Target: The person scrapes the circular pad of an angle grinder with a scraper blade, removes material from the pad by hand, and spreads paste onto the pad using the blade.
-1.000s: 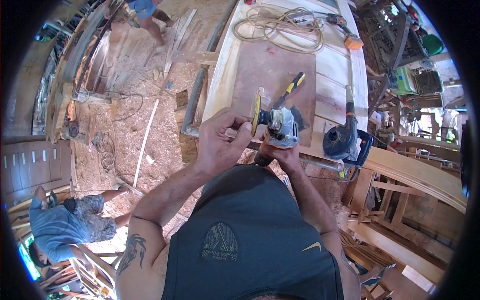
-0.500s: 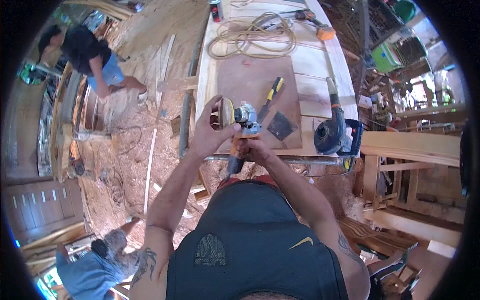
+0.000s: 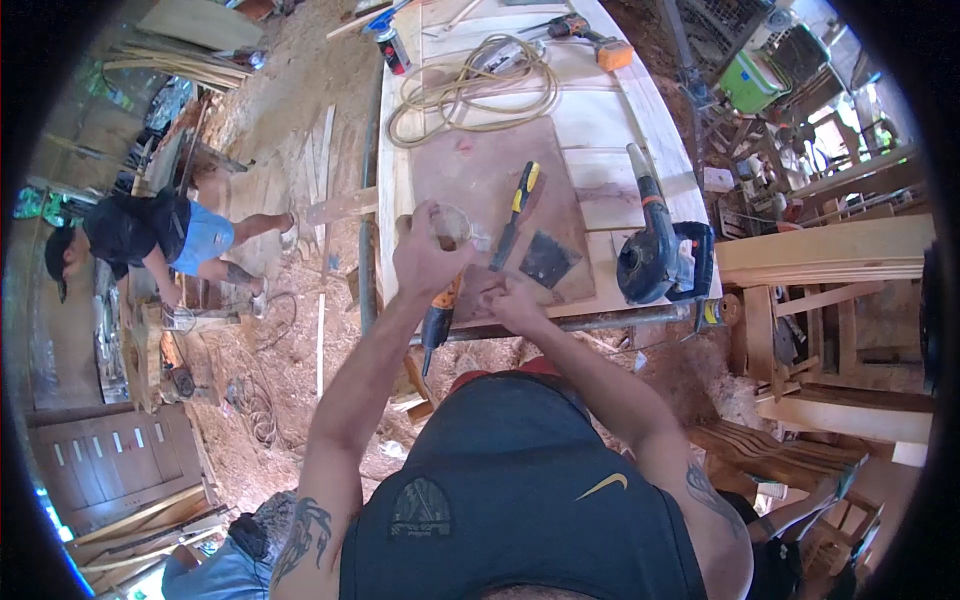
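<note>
My left hand is wrapped round the round disc at the head of an angle grinder. The grinder's orange and black body slants down toward me over the bench's near edge. Just to the right, my right hand has its fingers curled near the tool; whether it touches anything is hard to see. A yellow and black handled tool lies on the brown board beyond my hands. A dark square sheet rests on the same board.
A blower sits on the bench's right side. Farther back are a coiled cord, a cordless drill and a spray can. One person is at the left, another at lower left. Stacked wood stands at right.
My right hand has come off the grinder's body and moved slightly right. The grinder's disc has turned to face upward more. The person at the left has moved down the view.
</note>
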